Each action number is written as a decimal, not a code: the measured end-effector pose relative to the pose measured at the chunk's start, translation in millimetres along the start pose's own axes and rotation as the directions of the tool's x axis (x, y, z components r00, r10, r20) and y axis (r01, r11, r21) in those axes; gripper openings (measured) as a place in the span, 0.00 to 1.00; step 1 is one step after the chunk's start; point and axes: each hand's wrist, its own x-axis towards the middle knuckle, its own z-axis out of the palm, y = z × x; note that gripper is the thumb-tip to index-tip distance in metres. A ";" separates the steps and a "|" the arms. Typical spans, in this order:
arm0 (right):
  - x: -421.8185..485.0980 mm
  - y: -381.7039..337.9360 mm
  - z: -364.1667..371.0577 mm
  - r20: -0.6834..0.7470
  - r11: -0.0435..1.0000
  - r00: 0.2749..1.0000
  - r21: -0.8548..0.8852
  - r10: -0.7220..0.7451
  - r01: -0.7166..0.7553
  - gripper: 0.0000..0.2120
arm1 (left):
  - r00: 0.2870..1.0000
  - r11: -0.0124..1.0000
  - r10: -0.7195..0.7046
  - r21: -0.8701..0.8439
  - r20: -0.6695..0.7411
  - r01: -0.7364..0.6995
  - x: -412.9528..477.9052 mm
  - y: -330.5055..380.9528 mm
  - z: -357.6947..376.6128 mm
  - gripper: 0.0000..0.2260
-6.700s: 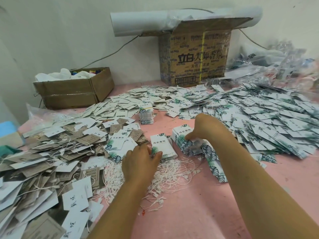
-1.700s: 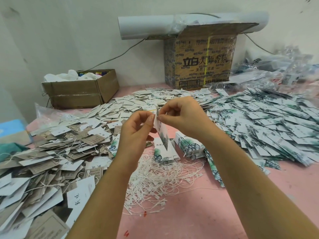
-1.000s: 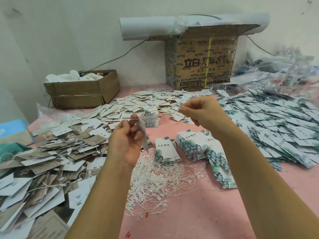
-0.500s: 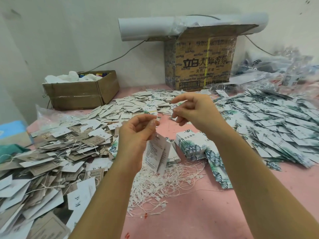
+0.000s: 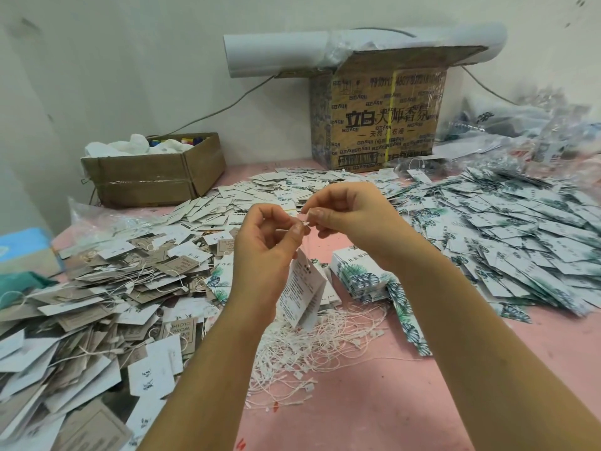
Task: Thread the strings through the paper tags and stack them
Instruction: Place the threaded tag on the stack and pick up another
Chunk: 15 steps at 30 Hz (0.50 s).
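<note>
Two paper tags (image 5: 302, 294) on one string (image 5: 306, 242)

The paper tags hang above the pink table (image 5: 390, 402), near a white wall (image 5: 130, 76). Their long sides point down. They are flat white cards with small print. Your left hand (image 5: 266, 245) and right hand (image 5: 351, 216) both pinch the thin string on top. Loose strings (image 5: 312, 346) lie tangled below.

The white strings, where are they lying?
In the head view, the white strings lie heaped on the pink table, centre, below the hanging tags and left of the leaf-print stack.
</note>
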 end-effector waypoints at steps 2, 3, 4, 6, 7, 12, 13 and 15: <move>-0.5 -0.2 -0.9 0.010 1.000 1.000 0.026 0.005 -0.006 0.07 | 1.000 1.000 0.007 -0.020 -0.019 -0.007 0.3 0.1 -0.3 0.11; -0.8 -0.4 -1.3 0.013 0.999 1.000 0.036 0.008 -0.008 0.08 | 1.000 0.999 0.009 -0.031 -0.028 -0.009 0.6 0.1 -0.3 0.11; -1.1 -0.6 -1.6 0.016 0.999 1.000 0.046 0.009 -0.010 0.08 | 0.999 0.999 0.011 -0.038 -0.036 -0.012 0.7 0.1 -0.2 0.11; -1.4 -0.9 -1.8 0.026 0.998 1.000 0.061 0.007 -0.008 0.09 | 0.999 0.999 0.017 -0.043 -0.052 -0.019 0.7 0.1 0.0 0.11; -1.5 -0.9 -1.7 0.029 0.998 1.000 0.064 0.004 -0.006 0.09 | 0.998 0.999 0.022 -0.040 -0.061 -0.024 0.7 0.1 0.0 0.10; -1.0 -0.3 -0.1 0.028 1.000 1.000 0.026 0.000 0.000 0.08 | 0.995 0.998 0.056 0.003 -0.084 -0.055 -0.2 0.8 -0.2 0.10; -0.8 -0.2 0.3 0.023 1.000 1.000 0.010 -0.005 0.005 0.08 | 0.995 0.998 0.060 0.015 -0.080 -0.059 -0.3 1.0 -0.1 0.10; -0.6 -0.1 0.6 0.011 1.000 1.000 -0.006 -0.011 0.011 0.09 | 0.995 0.997 0.069 0.039 -0.070 -0.066 -1.0 1.1 0.2 0.10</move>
